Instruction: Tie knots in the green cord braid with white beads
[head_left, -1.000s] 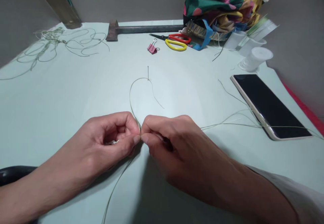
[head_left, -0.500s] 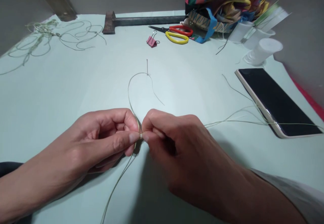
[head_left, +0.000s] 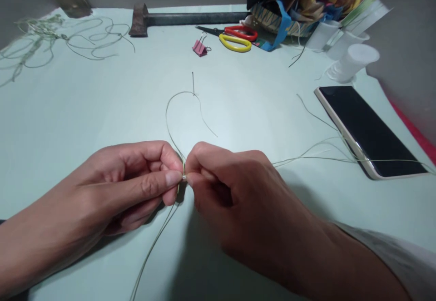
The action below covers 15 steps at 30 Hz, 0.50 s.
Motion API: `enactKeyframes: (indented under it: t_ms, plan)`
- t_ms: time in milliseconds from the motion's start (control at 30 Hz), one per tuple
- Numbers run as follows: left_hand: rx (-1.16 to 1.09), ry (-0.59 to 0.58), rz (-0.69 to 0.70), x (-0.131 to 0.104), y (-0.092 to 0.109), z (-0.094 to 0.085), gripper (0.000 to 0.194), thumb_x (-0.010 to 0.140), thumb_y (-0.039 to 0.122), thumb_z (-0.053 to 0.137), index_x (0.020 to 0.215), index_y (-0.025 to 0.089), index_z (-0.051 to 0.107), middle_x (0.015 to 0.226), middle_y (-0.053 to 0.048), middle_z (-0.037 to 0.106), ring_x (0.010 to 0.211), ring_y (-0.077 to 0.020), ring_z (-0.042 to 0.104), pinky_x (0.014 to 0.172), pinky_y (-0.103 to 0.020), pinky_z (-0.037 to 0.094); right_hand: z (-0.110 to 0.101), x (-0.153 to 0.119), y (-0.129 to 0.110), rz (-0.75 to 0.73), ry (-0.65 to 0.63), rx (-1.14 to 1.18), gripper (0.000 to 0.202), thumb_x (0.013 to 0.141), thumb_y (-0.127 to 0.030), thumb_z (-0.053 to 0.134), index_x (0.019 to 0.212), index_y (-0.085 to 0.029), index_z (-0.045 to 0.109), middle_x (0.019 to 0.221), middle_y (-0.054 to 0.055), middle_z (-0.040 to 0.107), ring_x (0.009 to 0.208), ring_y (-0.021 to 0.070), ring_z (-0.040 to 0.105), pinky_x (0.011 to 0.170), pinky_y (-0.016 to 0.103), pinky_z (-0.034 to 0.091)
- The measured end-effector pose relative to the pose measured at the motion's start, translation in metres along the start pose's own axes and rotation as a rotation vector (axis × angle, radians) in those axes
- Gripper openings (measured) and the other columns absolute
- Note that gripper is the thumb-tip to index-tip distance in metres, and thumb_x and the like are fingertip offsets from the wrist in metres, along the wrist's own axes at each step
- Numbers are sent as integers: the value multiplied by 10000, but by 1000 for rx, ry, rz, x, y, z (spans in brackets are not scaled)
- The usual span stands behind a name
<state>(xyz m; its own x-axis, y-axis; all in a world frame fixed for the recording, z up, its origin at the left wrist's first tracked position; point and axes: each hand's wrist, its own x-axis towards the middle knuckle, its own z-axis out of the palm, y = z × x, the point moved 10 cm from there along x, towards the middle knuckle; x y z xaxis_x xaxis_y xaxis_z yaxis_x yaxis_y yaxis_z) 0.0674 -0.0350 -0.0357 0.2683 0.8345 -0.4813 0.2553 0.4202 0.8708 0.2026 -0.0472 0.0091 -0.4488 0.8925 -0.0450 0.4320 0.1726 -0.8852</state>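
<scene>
Thin green cord (head_left: pixel 167 118) loops from an upright nail (head_left: pixel 193 83) in the table down to my hands, with a loose tail curling right of the nail. My left hand (head_left: pixel 136 185) pinches the cord between thumb and index finger. Close against it, my right hand (head_left: pixel 235 192) is closed in a pinch on cord, and strands come out past its far side to the right. Between the fingertips shows a small pale knotted bit (head_left: pixel 184 177), too small to make out fully. Two cord ends (head_left: pixel 155 242) hang from there toward the bottom edge.
A phone (head_left: pixel 371 130) lies at right, with cord strands across it. White thread spools (head_left: pixel 354 62) and a heap of patterned cloth (head_left: pixel 293 6) stand behind. Along the back are scissors (head_left: pixel 235 42), a pink binder clip (head_left: pixel 200 47), a hammer (head_left: pixel 190 18) and tangled green cord (head_left: pixel 51 35).
The view has shifted slightly, so everything sits a little higher and further left. Both hands keep their pinch at the same spot on the cord.
</scene>
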Motion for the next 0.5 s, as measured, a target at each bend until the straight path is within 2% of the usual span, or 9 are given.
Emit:
enactKeyframes:
  t_ms: [133,300,367,500]
  plan:
    - [-35,-10,-30,-4,-7,-4,251,945,472,794,862,235,786,641,7,604,560,-140,545,411,-189,310,0,0,1,15,-8,-7,208,982,-124,591,816,-246,561,626,-91,462,557,100,354,545,251,286]
    - [-131,-145,-115,-10,-20,-3,58,862,235,883,834,249,833,685,39,664,507,-63,404,419,-125,280,1,1,-1,1,-26,-12,206,989,-122,574,825,-242,539,628,-95,463,544,91,348,544,257,280]
    - [-144,-151,-131,-10,-22,-5,65,856,214,891,837,260,850,675,43,663,496,-58,377,414,-113,282,2,1,-2,-5,-36,-11,199,1008,-129,560,844,-240,552,640,-95,480,542,88,362,537,253,287]
    - [-145,-174,-119,-10,-20,-1,126,889,270,926,788,256,851,664,44,627,500,-56,344,414,-100,303,3,0,-3,-16,-50,-18,198,998,-108,563,863,-249,533,645,-102,466,539,87,353,524,245,291]
